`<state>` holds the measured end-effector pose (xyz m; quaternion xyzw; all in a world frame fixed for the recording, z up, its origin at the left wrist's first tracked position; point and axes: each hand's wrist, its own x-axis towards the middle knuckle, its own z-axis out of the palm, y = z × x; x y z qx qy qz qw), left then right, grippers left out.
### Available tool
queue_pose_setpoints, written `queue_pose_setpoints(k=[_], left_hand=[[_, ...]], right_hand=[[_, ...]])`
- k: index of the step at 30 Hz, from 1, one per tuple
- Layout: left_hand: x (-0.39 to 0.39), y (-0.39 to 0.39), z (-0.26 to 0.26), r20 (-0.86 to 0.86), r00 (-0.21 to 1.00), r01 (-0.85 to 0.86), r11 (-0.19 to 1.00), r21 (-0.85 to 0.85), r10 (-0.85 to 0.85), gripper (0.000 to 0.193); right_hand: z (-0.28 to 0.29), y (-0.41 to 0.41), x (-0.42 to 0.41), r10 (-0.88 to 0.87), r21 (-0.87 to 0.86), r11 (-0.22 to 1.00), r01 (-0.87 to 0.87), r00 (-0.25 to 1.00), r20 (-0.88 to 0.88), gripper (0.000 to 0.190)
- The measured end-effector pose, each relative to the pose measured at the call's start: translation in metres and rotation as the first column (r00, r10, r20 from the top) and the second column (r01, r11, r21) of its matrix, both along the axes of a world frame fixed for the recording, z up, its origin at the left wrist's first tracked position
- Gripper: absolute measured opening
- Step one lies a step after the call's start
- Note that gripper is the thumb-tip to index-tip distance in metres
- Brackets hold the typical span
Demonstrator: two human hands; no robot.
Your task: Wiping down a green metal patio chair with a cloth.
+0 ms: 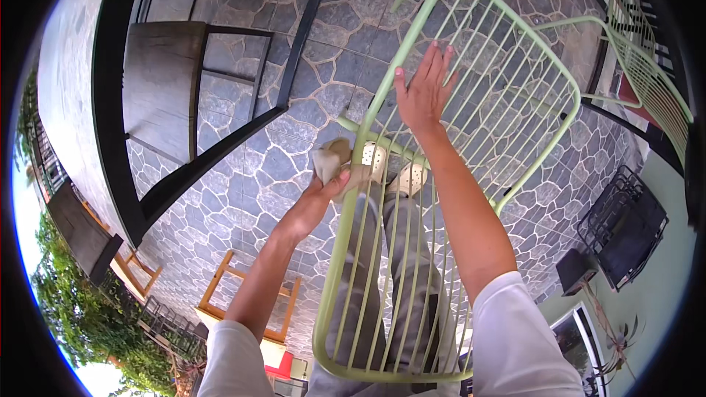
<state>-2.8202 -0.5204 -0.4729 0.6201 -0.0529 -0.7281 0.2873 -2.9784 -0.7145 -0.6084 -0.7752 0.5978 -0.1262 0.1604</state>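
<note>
A light green metal rod chair (513,38) stands directly in front of me, with its barred backrest (386,286) closest to my body. My left hand (325,184) grips a beige cloth (333,157) against the chair's left side rail, near where backrest and seat meet. Palm down, my right hand (424,88) lies over the seat rods close to the left seat rail, fingers slightly apart and holding nothing. Through the bars show my cream perforated clogs (411,177) and grey trousers.
A table with a black metal frame (281,105) stands at left, beside a dark wooden bench (162,82). More green rod chairs (642,66) are at upper right. A wooden-legged stool (220,286) sits lower left. A black speaker-like box (575,270) is at the right wall. Stone-patterned tiles (248,176) cover the floor.
</note>
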Motion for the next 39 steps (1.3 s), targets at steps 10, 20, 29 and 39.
queue_pose_setpoints(k=[10, 20, 29, 39], left_hand=[[-0.042, -0.094, 0.03, 0.196, 0.977, 0.135, 0.96, -0.246, -0.087, 0.088], [-0.034, -0.172, -0.109, 0.881, 0.474, 0.539, 0.793, -0.285, -0.005, 0.071], [-0.048, -0.178, -0.139, 0.657, 0.75, 0.405, 0.733, -0.546, 0.075, 0.047], [-0.053, -0.182, -0.136, 0.705, 0.706, 0.392, 0.788, -0.475, 0.074, 0.045]], right_hand=[[0.107, 0.066, -0.022, -0.379, 0.519, 0.709, -0.477, 0.363, 0.851, 0.08], [0.082, 0.033, -0.071, -0.112, 0.428, 0.851, -0.303, 0.692, 0.713, 0.073], [0.039, 0.101, -0.058, 0.216, 0.164, 0.906, -0.391, 0.757, 0.616, 0.069], [0.03, 0.082, -0.081, 0.516, 0.142, 0.695, -0.705, 0.627, 0.584, 0.042]])
